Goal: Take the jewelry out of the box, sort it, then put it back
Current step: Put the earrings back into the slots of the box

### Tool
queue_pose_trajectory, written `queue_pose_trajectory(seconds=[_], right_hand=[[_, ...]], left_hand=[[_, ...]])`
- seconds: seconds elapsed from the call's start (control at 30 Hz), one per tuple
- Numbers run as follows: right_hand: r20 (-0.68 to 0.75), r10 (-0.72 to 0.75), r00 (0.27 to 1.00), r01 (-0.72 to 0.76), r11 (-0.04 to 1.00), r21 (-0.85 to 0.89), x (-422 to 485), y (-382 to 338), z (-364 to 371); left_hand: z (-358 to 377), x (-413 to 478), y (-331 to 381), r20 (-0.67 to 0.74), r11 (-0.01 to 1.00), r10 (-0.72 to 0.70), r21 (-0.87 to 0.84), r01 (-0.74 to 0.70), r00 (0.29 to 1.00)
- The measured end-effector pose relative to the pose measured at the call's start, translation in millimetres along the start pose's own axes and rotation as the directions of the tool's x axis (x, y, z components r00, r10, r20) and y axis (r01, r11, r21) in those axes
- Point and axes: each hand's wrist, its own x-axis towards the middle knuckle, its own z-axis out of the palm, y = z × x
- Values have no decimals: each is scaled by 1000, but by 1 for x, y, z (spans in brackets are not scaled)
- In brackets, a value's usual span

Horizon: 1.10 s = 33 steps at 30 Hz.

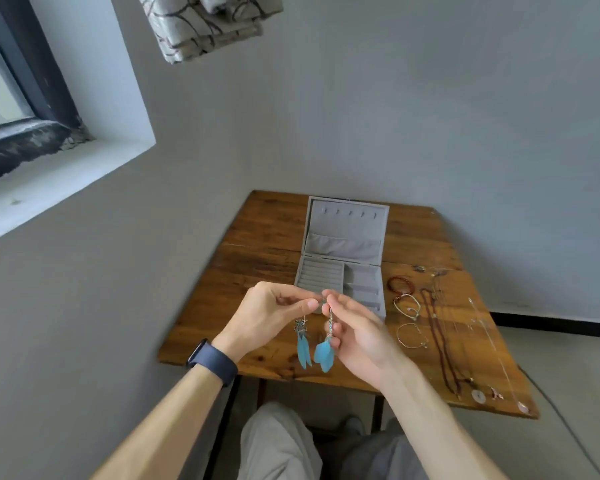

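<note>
A grey jewelry box (343, 258) stands open at the back of the wooden table (257, 258), its compartments bare. In front of it my left hand (267, 313) pinches the hook of one blue feather earring (302, 344), which dangles below my fingers. Close beside it, my right hand (357, 330) pinches the top of a second blue feather earring (324, 353). The two hands almost meet at the fingertips. Right of the box lie a red bead bracelet (400, 285), two thin bracelets (407, 306) and several necklaces (440, 341).
A thin silver chain (492, 344) and small pendants (478, 396) lie near the table's right front edge. A grey wall runs along the left and back, with a window (11, 98) up left. My knees show below the table's front edge.
</note>
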Motion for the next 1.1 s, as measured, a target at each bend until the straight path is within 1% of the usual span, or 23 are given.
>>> queue_pose_trajectory(seconds=[0.1,0.2,0.43,0.53,0.6,0.7,0.77,0.8,0.87,0.9,0.93,1.0,1.03,1.07,1.1], right_hand=[[27,55,998,-56,997,61,-11,-7,-15],[35,105,994,-109,987,121,-16,-8,-27],[21,129,991,-130,983,129,-23,-10,-42],[15,98,995,-99,991,91,-25,-10,-44],[5,86,996,-86,996,33,-25,-8,-44],[-74,59,996,-70,984,-163,-27,-6,-44],[-93,-29,995,-6,933,-361,-30,-7,-44],[-75,-95,993,47,875,-482,-32,-8,-44],[-12,-227,974,155,701,-696,-34,-9,-45],[14,-279,960,189,613,-767,-34,-10,-46],[31,-317,948,207,541,-815,-33,-10,-45],[52,-364,930,226,454,-862,-29,-12,-44],[55,-381,923,232,436,-870,-27,-13,-44],[50,-396,917,238,441,-866,-24,-15,-43],[36,-404,914,240,467,-851,-22,-17,-42]], left_hand=[[14,4,8,22,994,62,93,-64,998],[27,8,16,8,974,124,191,-123,992],[39,11,29,0,933,173,319,-164,985],[42,11,31,8,919,182,354,-174,983],[43,11,32,3,905,189,387,-175,982],[44,12,31,27,891,156,428,-152,987],[43,14,30,60,881,122,454,-135,991],[42,15,31,78,880,106,457,-130,991],[39,20,32,110,885,59,454,-103,992],[36,23,32,121,890,25,448,-77,992],[34,25,32,131,896,-12,441,-48,991],[31,31,31,156,907,-74,421,2,985],[30,34,31,164,914,-95,404,21,982],[29,37,30,167,923,-111,383,39,980],[27,40,30,164,931,-121,360,54,979]])
